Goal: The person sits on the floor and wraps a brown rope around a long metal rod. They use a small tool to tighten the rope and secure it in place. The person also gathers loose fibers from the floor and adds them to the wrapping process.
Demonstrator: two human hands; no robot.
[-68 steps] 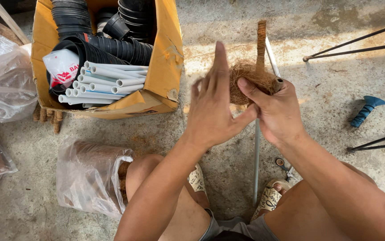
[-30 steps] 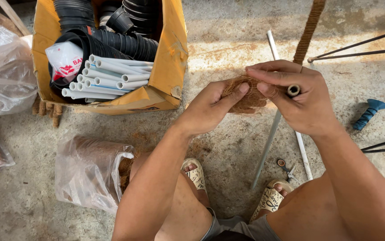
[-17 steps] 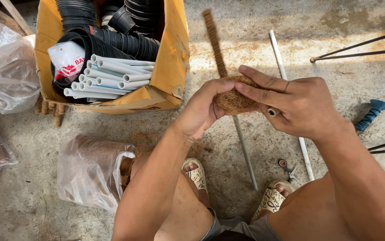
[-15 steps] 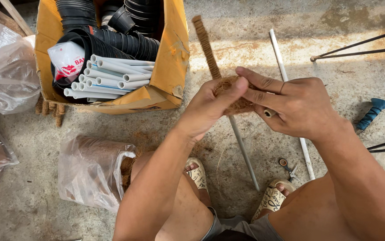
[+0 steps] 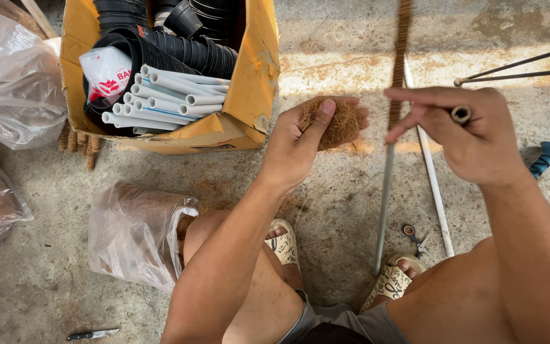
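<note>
Brown coconut fibre (image 5: 340, 122) sits bunched in the left hand (image 5: 300, 143), fingers curled around it. The right hand (image 5: 472, 137) pinches a fibre-wrapped pipe (image 5: 395, 102), upright, beside a cardboard box (image 5: 256, 83) on the floor.

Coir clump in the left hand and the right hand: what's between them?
In the head view, a thin upright rod, rope-wrapped on its upper part, stands between the coir clump in the left hand and the right hand; otherwise bare concrete floor.
</note>
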